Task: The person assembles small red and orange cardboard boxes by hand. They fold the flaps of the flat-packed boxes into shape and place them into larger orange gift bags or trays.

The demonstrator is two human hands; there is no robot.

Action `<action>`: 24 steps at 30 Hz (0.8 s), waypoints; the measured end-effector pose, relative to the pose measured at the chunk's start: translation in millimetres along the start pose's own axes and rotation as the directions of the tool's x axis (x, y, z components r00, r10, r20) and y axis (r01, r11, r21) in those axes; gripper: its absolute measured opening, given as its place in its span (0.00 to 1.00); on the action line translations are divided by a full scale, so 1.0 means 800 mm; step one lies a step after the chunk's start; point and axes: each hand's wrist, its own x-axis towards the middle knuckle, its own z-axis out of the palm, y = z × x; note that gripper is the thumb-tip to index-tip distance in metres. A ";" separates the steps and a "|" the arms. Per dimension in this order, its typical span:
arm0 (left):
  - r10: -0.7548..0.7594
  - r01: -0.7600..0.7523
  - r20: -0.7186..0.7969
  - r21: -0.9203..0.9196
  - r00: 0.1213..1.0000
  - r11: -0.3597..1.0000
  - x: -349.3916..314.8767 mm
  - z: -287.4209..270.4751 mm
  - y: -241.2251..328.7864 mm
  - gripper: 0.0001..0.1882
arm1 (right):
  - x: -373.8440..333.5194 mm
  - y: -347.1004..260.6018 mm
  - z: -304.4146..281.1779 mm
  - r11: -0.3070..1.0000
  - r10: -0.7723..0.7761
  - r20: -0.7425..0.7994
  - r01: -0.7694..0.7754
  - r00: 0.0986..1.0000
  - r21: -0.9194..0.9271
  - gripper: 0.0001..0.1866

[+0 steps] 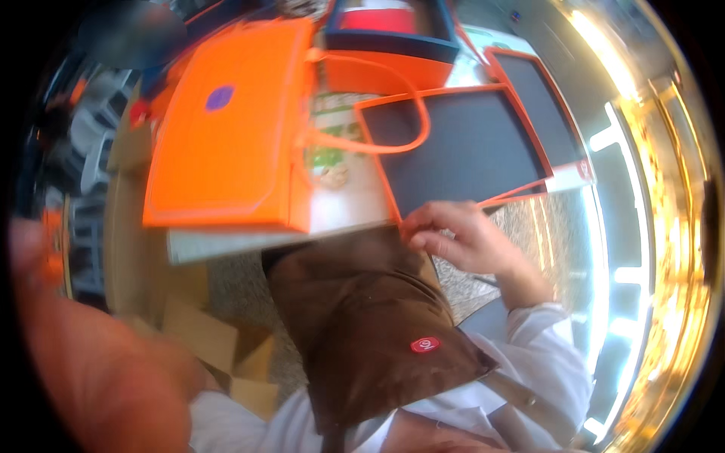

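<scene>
The right hand point(461, 238) pinches the near corner of a flat dark tray with an orange rim point(461, 147). The tray lies on the bench point(521, 219), close to its near edge. Just left of the tray sits a big orange bag point(226, 128), and its thin handle loops over the tray's corner. An orange box with a blue rim point(389, 45) stands at the far edge. The left hand point(83, 355) is a blur, so I cannot tell how it is held. A brown apron point(370, 325) hangs below.
</scene>
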 end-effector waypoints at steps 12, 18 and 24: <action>-0.456 0.422 0.290 0.175 0.842 0.890 -0.104 0.070 -0.108 0.15 | -0.009 0.084 -0.135 0.804 -0.131 -0.534 -0.226 0.835 -0.550 0.12; -0.458 0.442 0.196 0.122 0.867 0.889 -0.128 0.080 -0.096 0.16 | -0.047 0.176 -0.248 0.363 0.379 -0.674 -0.772 0.634 -0.522 0.14; -0.462 0.461 0.094 0.033 0.882 0.887 -0.136 0.089 -0.089 0.16 | -0.051 0.170 -0.258 0.515 0.224 -0.703 -0.694 0.675 -0.503 0.11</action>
